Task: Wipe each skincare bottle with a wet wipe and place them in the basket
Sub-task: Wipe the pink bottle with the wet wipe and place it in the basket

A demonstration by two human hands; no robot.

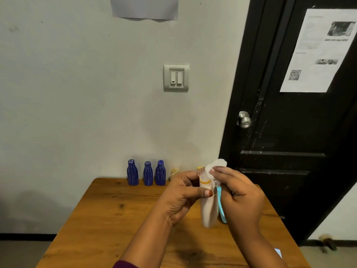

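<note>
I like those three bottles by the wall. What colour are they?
The three bottles are dark blue with thin pale lines, clearest in the head view.

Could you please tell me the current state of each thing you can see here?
Cream bottle, lifted, gripped by the left hand.
Wet wipe, pinched by the right hand over the bottle's top.
Three blue bottles, upright in a row, untouched.
Basket, mostly hidden behind the hands.
Door, shut.
</note>
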